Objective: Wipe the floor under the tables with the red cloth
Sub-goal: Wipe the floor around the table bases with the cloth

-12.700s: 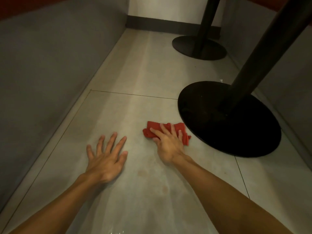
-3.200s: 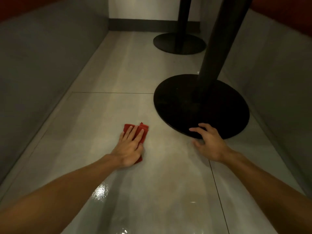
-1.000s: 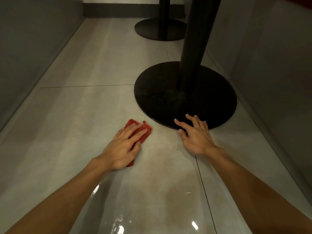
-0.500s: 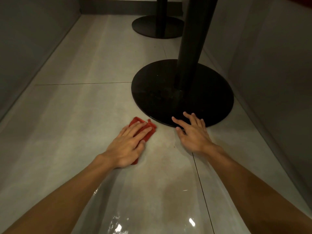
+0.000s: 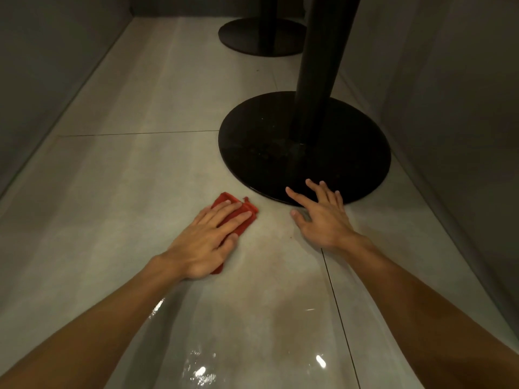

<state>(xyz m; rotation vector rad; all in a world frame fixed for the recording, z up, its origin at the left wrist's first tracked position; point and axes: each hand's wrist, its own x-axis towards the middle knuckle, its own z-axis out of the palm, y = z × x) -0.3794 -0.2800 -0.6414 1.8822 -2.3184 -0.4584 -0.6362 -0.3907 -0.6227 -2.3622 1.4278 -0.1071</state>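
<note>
A: Head view, quick. What's under the left hand?

B: On my screen the left hand (image 5: pixel 202 240) lies flat on the red cloth (image 5: pixel 243 225). Its fingers (image 5: pixel 224 211) are straight and close together, pressing the cloth to the floor (image 5: pixel 140 178), not curled round it. The cloth is folded and mostly hidden under the palm. I see its far end past the fingertips and a red corner by the heel of the hand.

A: Cloth versus the table?

B: It's on the pale tile just left of the near table base (image 5: pixel 280 153). I see a strip of floor between them, so they are apart.

A: Right hand?

B: The right hand (image 5: pixel 323 220) holds nothing. Its fingers (image 5: pixel 314 186) are spread and straight, with the tips on the near rim of that round black base and the thumb on the floor side. I can't tell if the palm bears down.

A: Anything else to log?

B: A black pole (image 5: pixel 323 66) rises from the middle of the base and out the top of the frame. A second round base (image 5: pixel 252 37) with its own pole stands further along, well apart. Grey panels on the left (image 5: pixel 42 66) and right (image 5: pixel 449 108) wall in the strip of floor. One grout line (image 5: pixel 140 133) runs across to the near base's left edge, and another runs from under the right wrist toward the camera. I see a wet patch (image 5: pixel 202 372) with bright glints between the person's bare forearms.
</note>
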